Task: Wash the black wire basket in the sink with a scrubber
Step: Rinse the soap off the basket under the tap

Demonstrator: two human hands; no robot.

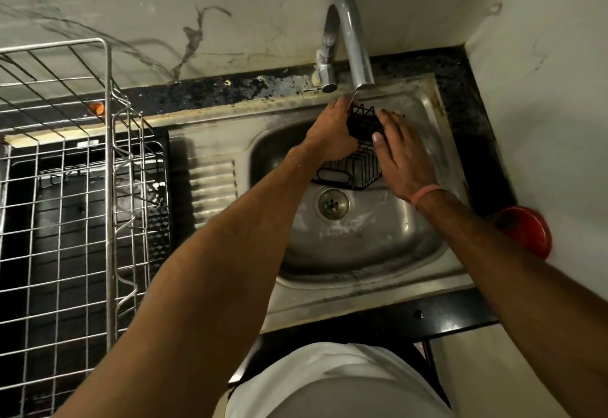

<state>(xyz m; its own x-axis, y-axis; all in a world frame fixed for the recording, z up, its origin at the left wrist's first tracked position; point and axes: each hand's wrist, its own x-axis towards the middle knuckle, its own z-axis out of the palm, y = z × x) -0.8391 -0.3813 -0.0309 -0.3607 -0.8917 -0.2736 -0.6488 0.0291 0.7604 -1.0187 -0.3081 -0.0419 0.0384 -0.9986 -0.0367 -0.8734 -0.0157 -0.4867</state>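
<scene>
The black wire basket (353,172) is held over the far part of the steel sink (362,246), under the tap's spout. My left hand (329,135) grips its left side. My right hand (406,158) lies against its right side with the fingers spread, the thumb pressing a dark scrubber (363,126) onto the basket's upper part. A thin stream of water falls from the tap (353,42) onto the basket's top edge. Both hands hide much of the basket.
A large metal wire dish rack (65,187) stands on the counter to the left of the sink, beside the ribbed drainboard (212,187). A red round object (526,233) sits at the right wall. The drain (333,204) lies below the basket.
</scene>
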